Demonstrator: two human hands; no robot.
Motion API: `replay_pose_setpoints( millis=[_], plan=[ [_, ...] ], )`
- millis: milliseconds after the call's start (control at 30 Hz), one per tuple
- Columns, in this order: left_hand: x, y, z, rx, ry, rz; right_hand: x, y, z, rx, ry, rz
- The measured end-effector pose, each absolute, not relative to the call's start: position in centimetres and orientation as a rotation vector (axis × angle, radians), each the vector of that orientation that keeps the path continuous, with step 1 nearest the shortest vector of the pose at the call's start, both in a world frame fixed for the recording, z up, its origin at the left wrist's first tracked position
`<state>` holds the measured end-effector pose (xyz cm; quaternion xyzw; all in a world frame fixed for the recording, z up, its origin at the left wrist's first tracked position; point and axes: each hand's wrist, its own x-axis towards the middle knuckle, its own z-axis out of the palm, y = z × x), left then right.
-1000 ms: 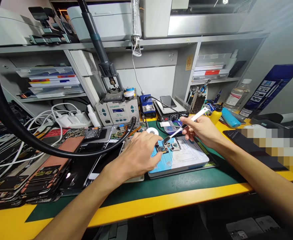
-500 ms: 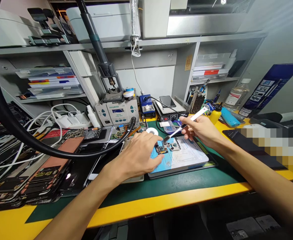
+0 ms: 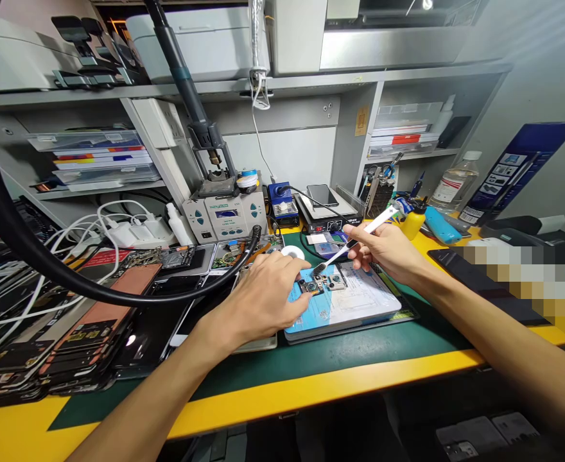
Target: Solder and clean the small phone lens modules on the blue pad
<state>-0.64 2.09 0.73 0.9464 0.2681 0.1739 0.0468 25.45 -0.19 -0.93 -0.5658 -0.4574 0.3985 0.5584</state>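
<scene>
My right hand (image 3: 376,247) grips a white-handled brush (image 3: 336,257) between thumb and fingers. Its dark bristles point down onto the small phone camera modules (image 3: 334,281), which lie on a blue and white flat pad or booklet (image 3: 359,301). My left hand (image 3: 263,295) comes in from the left, thumb and forefinger closed around the left end of a camera module (image 3: 311,286) and steadying it on the pad. The hand hides part of a white ring-shaped roll (image 3: 292,252) behind it.
Stacked phone parts (image 3: 94,321) fill the left side. A grey soldering station (image 3: 225,217) stands behind, and a thick black hose (image 3: 119,296) arcs across the left. To the right are a yellow bottle (image 3: 413,222), a clear bottle (image 3: 452,186) and a dark tablet (image 3: 485,285).
The brush tip has shifted very slightly over the camera modules. Both hands keep nearly the same place and grip; the whole view has moved a little.
</scene>
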Motion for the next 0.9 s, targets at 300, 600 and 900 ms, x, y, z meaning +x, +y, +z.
replay_pose_setpoints(
  millis=[300, 600, 900],
  plan=[
    [-0.58, 2.31, 0.60, 2.889, 0.837, 0.502, 25.58, -0.34, -0.74, -1.328, -1.067, 0.935],
    [-0.69, 2.28, 0.75, 2.881, 0.840, 0.512, 25.78, -0.26, -0.91, -1.328, -1.082, 0.935],
    [-0.75, 2.25, 0.62, 2.891, 0.838, 0.502, 25.62, -0.45, -0.65, -1.329, -1.078, 0.946]
  ],
)
